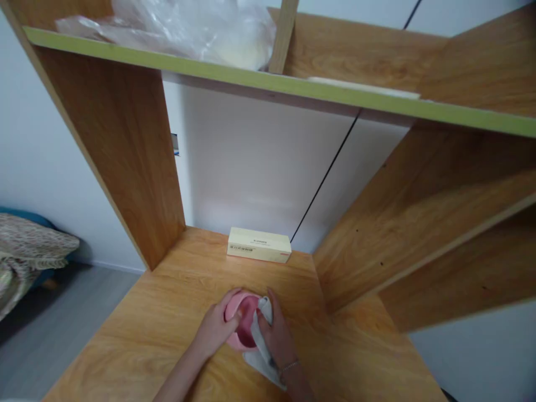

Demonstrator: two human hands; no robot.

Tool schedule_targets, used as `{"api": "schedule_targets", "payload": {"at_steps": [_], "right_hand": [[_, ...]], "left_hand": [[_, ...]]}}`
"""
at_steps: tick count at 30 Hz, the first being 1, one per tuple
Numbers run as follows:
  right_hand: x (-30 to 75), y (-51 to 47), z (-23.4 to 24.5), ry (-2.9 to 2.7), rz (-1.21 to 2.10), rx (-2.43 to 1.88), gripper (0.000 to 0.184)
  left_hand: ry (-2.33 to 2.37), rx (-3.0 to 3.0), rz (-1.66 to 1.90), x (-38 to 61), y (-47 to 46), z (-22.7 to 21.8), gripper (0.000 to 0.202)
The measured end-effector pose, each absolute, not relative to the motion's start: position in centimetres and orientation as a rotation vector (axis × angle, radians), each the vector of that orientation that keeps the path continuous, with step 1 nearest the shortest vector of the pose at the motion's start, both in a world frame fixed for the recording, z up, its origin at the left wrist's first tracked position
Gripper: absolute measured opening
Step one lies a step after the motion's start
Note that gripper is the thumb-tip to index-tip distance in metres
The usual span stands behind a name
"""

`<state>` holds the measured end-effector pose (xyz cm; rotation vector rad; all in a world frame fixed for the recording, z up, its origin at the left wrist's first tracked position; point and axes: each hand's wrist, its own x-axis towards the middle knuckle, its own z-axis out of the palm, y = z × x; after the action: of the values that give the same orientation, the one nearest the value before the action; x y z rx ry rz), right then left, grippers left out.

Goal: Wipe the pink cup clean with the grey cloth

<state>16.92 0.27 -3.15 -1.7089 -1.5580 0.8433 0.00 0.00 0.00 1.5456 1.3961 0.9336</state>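
A pink bowl (pixel 238 341) is tilted above or on the wooden desk, its hollow side facing me. My left hand (pixel 218 325) grips its left rim, with the thumb inside and the fingers round the outside. In my right hand (pixel 274 329) is a pale grey cloth (pixel 263 357), pressed over the bowl's right rim. Part of the cloth hangs down below the bowl, under my right wrist. The fingers of my right hand behind the rim are partly hidden.
A long cream box (pixel 259 244) lies at the back of the desk (pixel 184 301). Overhead runs a shelf (pixel 268 80) with a clear plastic bag (pixel 201 33) on it. Wooden panels (pixel 113 151) stand at both sides. A patterned cloth (pixel 33 245) covers blue furniture at far left.
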Motion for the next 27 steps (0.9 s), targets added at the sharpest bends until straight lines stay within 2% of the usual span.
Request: {"api": "schedule_targets", "payload": {"at_steps": [3,6,12,15,18,23,27], "right_hand": [[16.9,0.2,-3.3,-1.517,0.84,-1.664,0.057],[16.8,-0.1,-3.5,-1.471,0.797,-1.637,0.055],[16.5,-0.9,-3.8,-1.406,0.704,-1.656,0.06],[16.3,-0.9,-3.6,-1.389,0.657,-1.686,0.061],[16.2,-0.9,-3.5,-1.394,0.634,-1.69,0.061],[16.3,-0.7,-3.9,-1.384,0.614,-1.673,0.06],[16.4,-0.2,-4.4,-1.339,0.586,-1.668,0.061]], "left_hand": [[1.363,1.518,0.955,0.0,0.2,-0.2,0.047],[1.32,1.437,0.98,0.1,0.4,-0.9,0.054],[1.138,1.325,1.145,0.7,0.7,-3.5,0.1],[1.057,1.235,1.182,0.9,0.6,-4.4,0.112],[1.019,1.174,1.175,0.9,0.4,-4.7,0.116],[1.043,1.204,1.243,0.9,0.3,-5.3,0.109],[0.953,1.22,1.268,1.2,0.1,-5.6,0.119]]}}
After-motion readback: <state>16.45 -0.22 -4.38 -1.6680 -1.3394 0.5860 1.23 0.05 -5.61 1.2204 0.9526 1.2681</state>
